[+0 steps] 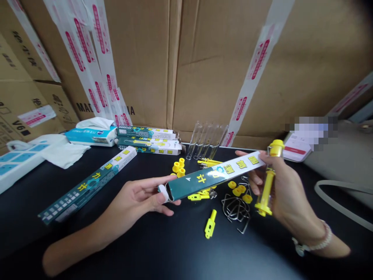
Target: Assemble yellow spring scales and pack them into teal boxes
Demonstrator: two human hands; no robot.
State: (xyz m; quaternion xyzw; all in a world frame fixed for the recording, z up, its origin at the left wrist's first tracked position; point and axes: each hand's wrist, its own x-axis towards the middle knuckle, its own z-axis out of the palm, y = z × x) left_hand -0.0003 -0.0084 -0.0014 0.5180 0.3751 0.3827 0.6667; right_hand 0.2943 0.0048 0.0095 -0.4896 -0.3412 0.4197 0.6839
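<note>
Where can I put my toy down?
Bare table shows between the forearms, nearer than the lone yellow piece; a smaller patch lies left of the farther yellow caps. It's crowded under the held box and around metal hooks.

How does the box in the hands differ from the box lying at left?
The held box is gripped by the left hand and right hand; the left box lies on the table. The left box shows a row of pale patches; the held box shows none. Both are green and white with yellow lettering.
</note>
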